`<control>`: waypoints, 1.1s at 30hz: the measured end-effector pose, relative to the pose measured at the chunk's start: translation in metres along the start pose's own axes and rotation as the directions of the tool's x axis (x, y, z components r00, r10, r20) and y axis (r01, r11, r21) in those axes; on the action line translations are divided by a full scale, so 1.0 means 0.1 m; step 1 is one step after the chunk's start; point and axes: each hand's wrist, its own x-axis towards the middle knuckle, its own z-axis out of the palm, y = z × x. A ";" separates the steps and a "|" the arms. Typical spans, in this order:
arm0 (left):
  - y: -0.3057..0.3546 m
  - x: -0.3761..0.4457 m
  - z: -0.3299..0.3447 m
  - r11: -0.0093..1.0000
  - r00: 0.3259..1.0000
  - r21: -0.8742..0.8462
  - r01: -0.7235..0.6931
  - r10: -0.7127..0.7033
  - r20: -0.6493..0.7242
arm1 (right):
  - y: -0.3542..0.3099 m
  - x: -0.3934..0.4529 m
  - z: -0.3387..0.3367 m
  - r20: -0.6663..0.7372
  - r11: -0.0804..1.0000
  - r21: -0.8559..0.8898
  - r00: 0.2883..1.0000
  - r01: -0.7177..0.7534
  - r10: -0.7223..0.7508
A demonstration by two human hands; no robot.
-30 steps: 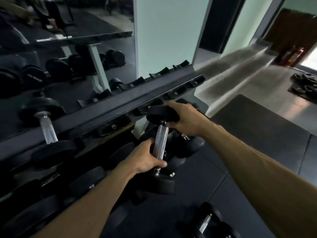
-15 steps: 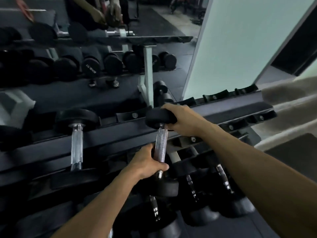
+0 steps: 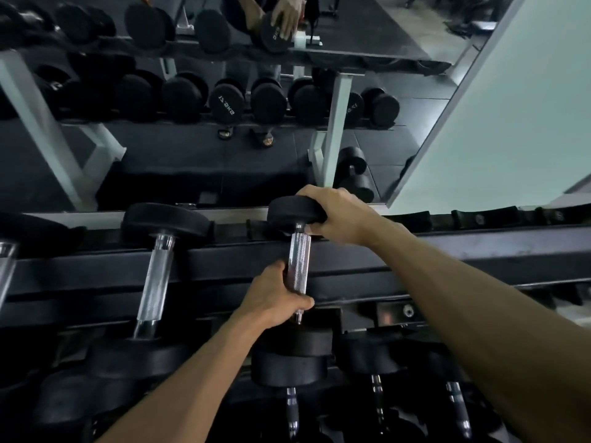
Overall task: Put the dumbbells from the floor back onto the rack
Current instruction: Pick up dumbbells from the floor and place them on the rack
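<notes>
the person's left hand [image 3: 275,295] is wrapped around the knurled steel handle of a black round-headed dumbbell [image 3: 298,266], while the right hand [image 3: 339,215] curls over its far rubber head. the dumbbell lies across the top tier of the dark steel rack [image 3: 447,260], just right of a racked black dumbbell with a chrome handle [image 3: 156,276]. to finish well, the person should lower both heads into their cradles together, keep fingers clear of the rails, and let go only once it sits steady.

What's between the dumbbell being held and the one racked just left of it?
In the head view, only bare rack rail lies between the held dumbbell and the racked dumbbell; no other weight sits there.
</notes>
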 end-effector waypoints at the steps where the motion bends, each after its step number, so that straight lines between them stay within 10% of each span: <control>1: -0.02 0.02 0.00 1.000 1.000 -0.006 0.010 -0.010 -0.007 | 0.01 0.03 0.02 0.010 1.000 0.006 1.000 0.008 -0.008; 33: 0.03 -0.12 -0.14 0.976 0.987 0.192 -0.106 0.127 -0.100 | 0.01 -0.16 0.01 -0.080 0.988 -0.044 0.986 -0.148 0.144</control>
